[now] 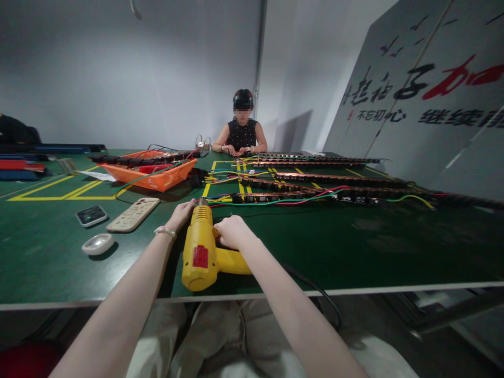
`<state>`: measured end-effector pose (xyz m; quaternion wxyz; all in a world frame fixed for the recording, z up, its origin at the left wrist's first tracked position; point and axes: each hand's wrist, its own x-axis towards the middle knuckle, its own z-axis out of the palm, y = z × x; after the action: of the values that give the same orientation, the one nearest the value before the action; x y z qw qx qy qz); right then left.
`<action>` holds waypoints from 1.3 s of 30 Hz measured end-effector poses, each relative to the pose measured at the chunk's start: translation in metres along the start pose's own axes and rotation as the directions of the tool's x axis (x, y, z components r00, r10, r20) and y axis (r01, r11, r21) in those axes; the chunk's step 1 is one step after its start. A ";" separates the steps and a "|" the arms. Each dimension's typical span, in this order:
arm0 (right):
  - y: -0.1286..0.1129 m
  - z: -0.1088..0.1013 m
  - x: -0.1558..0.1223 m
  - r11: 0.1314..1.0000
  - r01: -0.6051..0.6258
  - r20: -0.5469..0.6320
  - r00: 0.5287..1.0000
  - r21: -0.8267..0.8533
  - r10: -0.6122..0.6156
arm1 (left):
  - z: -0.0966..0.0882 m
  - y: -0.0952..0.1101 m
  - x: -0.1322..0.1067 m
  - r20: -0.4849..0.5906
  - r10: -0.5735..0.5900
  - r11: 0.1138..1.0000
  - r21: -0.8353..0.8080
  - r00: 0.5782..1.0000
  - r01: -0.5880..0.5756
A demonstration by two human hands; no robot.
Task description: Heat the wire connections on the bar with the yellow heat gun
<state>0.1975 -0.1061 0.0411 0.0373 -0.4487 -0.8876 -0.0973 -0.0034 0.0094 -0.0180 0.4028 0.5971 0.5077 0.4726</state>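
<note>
A yellow heat gun (200, 247) lies on the green table, its nozzle pointing away from me and its handle toward the right. My right hand (234, 231) is closed at the front of the handle, by the switch; its fingertips are partly hidden. Close beside the nozzle, on its left, is my left hand (184, 212), fingers drawn together. Whatever it pinches is too small or hidden to make out. Just past the nozzle lie the ends of thin coloured wires (220, 199), which run into a long dark strip with copper-coloured parts (271, 197).
An orange basket (157, 178) holding dark strips and wires stands at the back left. Left of my arm are a phone in a beige case (134, 214), a small dark-screened device (91, 216) and a white round dish (97, 244). A person (242, 128) sits across the table.
</note>
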 end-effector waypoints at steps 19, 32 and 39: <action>0.102 -0.001 -0.105 0.937 -0.322 0.160 0.926 -0.134 0.341 | 0.000 -0.013 0.011 -0.092 0.065 0.994 0.093 0.994 -0.056; 0.060 -0.003 -0.060 0.968 -0.212 0.158 0.960 -0.133 0.232 | 0.003 -0.011 0.007 -0.126 0.047 0.993 0.114 0.991 -0.033; 0.026 0.002 -0.019 0.991 -0.095 0.092 0.990 -0.095 0.104 | 0.007 0.003 -0.007 -0.158 0.036 0.994 0.112 0.987 -0.018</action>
<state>0.2296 -0.1062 0.0402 -0.0212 -0.4980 -0.8595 -0.1135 0.0043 0.0023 -0.0174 0.3209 0.5854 0.5555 0.4958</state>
